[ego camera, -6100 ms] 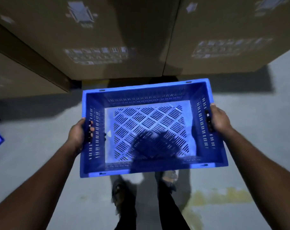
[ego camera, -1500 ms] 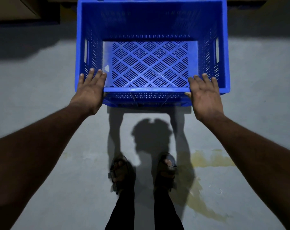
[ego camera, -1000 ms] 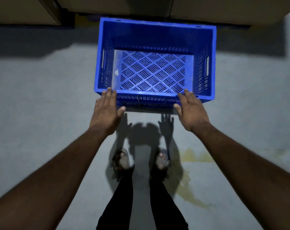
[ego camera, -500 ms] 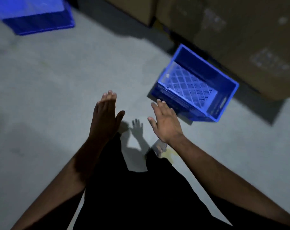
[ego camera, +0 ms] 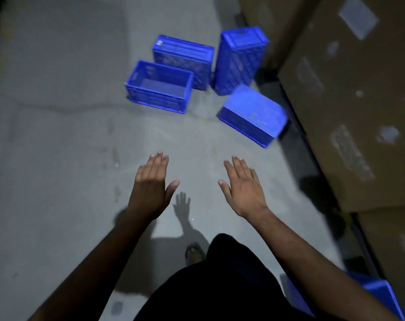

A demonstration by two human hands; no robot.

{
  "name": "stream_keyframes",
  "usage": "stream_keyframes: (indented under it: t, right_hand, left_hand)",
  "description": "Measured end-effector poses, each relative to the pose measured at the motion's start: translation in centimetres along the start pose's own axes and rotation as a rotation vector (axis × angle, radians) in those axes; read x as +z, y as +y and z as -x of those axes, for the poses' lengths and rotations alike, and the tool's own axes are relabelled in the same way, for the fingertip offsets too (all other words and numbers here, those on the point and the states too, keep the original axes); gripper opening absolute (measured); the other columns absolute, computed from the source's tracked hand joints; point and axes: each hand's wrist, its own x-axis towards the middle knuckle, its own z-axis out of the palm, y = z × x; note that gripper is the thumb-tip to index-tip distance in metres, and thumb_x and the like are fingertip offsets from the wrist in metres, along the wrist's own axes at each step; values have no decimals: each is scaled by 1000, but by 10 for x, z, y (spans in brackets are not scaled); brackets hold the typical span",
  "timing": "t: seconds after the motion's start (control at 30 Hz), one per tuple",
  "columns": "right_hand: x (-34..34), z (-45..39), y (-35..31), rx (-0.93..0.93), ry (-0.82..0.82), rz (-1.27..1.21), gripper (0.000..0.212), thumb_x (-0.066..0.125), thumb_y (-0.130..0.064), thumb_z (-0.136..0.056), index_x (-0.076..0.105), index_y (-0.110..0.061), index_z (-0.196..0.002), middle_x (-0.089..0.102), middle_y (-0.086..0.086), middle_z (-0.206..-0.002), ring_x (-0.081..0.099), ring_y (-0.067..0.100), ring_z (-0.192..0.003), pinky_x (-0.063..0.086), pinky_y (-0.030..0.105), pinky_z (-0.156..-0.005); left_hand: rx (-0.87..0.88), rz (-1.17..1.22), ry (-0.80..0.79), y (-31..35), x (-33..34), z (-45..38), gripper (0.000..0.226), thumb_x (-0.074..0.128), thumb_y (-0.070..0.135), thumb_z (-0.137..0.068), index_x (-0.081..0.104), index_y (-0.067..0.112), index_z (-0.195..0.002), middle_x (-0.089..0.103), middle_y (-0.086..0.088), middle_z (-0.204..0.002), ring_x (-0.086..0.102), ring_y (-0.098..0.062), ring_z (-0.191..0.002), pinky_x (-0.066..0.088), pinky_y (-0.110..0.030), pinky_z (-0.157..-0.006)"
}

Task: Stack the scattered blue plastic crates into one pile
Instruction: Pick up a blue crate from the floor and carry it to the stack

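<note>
Both bare arms reach forward and down from the bottom corners of the view, forearms converging slightly toward the middle. The left hand (ego camera: 152, 186) is held palm down, fingers straight and close together, thumb spread out to the inner side. The right hand (ego camera: 244, 187) mirrors it, palm down, fingers straight and a little fanned, thumb angled inward. Neither hand holds or touches anything; a clear gap lies between them. One foot (ego camera: 194, 252) shows below, between the forearms.
</note>
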Motion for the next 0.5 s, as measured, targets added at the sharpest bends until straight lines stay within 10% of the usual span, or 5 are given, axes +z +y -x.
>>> stream_keyframes:
  t: [0.5]
  right_hand:
    - [18, -453, -304, -314, 33, 17, 65, 27, -53, -99, 34, -16, -152, 24, 9, -163, 18, 27, -152, 23, 55, -118]
  left_hand:
    - [-221, -126, 35, -376, -141, -241, 76, 24, 60, -99, 30, 8, -154, 24, -11, -163, 21, -28, -151, 22, -47, -118]
